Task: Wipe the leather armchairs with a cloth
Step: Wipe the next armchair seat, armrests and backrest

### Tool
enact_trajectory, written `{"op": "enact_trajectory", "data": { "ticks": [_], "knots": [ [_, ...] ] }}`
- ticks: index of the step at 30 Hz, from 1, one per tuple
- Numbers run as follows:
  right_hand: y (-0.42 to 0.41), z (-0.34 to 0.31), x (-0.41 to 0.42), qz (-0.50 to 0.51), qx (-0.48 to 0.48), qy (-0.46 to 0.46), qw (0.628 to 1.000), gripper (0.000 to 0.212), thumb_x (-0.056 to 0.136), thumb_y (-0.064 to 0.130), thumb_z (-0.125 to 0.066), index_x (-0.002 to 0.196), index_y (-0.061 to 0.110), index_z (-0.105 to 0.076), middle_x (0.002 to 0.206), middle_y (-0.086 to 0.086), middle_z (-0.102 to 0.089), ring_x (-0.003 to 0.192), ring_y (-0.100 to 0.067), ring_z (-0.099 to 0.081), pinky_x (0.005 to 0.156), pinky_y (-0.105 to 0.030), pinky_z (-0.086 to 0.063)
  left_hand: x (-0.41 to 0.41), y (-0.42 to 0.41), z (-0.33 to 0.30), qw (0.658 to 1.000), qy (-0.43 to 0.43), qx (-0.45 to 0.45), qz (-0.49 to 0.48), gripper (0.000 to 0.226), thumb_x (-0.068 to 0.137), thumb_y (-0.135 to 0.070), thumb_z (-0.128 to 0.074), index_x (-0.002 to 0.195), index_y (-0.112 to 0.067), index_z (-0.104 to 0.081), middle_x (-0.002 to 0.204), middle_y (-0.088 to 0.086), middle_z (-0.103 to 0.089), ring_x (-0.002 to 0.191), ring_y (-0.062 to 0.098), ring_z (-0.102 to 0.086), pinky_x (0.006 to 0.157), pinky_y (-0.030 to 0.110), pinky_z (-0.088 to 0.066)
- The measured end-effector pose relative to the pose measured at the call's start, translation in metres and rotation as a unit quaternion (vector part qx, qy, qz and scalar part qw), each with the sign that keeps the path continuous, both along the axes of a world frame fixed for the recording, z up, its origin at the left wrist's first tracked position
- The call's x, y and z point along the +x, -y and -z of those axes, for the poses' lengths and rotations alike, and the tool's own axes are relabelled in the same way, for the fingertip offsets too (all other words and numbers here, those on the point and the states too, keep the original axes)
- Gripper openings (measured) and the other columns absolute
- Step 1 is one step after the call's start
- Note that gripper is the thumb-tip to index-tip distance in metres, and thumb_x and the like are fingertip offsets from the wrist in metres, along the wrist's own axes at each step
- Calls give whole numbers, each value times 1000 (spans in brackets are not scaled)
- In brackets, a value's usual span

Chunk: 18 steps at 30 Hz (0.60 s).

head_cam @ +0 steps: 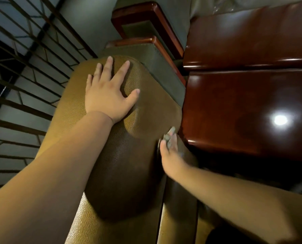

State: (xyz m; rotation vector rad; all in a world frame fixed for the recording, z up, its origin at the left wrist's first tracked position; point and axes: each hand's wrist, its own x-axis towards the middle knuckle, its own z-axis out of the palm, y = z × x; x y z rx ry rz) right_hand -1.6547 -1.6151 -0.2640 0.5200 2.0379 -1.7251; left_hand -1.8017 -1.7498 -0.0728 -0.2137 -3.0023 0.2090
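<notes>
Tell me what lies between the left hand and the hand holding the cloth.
Head view: only bare tan leather of the armchair lies between the left hand and the right hand, which holds the cloth.

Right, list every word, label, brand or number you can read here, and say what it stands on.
None: no readable text in this view.
The leather armchair, the wooden table and the blurred cloth in the right hand show no print or label.
</notes>
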Motion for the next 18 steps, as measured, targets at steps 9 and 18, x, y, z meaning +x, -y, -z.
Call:
{"op": "enact_trajectory", "data": {
  "ticks": [9, 18],
  "knots": [
    [6, -126, -69, -27, -28, -103, 994, 70, 110, 54, -22, 165, 25, 11, 174, 0, 7, 161, -21, 0, 129, -39, -3, 93, 32, -25, 991, 116, 68, 10, 77, 98, -70, -21, 168, -42, -10, 178, -3, -2, 164, 23, -1, 132, 48, -4],
    [43, -78, 84, -224, 115, -337, 907, 83, 98, 61, -20, 155, 35, 35, 160, 10, 46, 150, -8, 38, 125, -39, 11, 268, 86, -26, 991, 126, 53, 1, 66, 106, -62, -25, 168, -45, -7, 177, -14, 2, 164, 16, 6, 132, 50, -7]
  ]
}}
